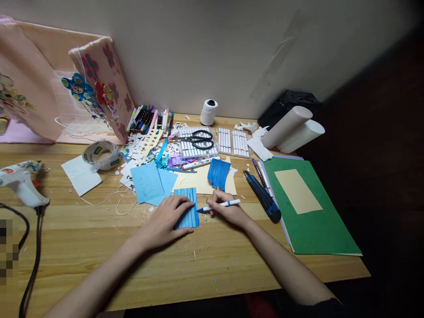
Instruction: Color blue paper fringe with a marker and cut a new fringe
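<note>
My left hand lies with its fingers apart over a small blue paper piece streaked with darker blue stripes, pressing it to the table. In my right hand is a white marker with a blue tip, pinched like a pen. Its tip meets the paper's right edge, or hovers just over it; I cannot tell which. Just beyond my right hand a dark blue painted paper piece rests on a cream sheet. Light blue paper lies beyond my left hand.
Cut paper scraps, scissors and boxed markers fill the back. A utility knife and green board lie right. Left are a tape roll, a glue gun with cord, and a pink decorated box.
</note>
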`<action>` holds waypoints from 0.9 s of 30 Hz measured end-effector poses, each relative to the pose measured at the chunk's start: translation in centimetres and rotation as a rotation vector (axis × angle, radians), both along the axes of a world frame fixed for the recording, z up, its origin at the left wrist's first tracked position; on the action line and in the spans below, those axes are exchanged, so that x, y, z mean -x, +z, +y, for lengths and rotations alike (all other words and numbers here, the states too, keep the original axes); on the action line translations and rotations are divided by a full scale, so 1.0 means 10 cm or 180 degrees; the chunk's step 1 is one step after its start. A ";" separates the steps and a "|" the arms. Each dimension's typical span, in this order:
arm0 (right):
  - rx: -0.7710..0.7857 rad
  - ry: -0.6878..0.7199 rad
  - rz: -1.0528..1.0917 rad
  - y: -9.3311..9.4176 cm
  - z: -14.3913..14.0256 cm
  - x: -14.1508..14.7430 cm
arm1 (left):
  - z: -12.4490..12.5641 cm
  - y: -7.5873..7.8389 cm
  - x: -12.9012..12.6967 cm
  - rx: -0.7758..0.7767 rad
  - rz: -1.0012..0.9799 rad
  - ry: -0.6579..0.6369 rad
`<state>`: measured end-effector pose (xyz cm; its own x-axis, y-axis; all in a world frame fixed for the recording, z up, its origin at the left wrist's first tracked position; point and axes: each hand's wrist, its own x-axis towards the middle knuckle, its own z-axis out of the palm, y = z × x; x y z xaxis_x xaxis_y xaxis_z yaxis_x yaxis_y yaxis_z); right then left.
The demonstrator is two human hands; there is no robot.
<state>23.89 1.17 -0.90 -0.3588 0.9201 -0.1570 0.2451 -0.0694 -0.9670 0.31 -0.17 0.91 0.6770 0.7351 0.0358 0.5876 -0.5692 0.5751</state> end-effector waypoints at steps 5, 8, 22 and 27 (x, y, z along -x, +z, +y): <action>-0.0081 -0.0183 0.0085 -0.01 0.00 0.00 | 0.00 -0.02 0.01 0.0007 -0.0002 0.0001; 0.0023 -0.0099 0.0077 -0.01 0.00 0.00 | 0.00 -0.02 0.01 0.0021 -0.0013 -0.0002; 0.0049 -0.0209 0.0209 -0.02 0.01 -0.01 | 0.00 -0.02 0.00 0.0002 0.0021 -0.0001; -0.0039 -0.0271 0.0188 -0.01 0.01 -0.01 | 0.00 -0.01 0.01 0.0005 -0.0029 0.0001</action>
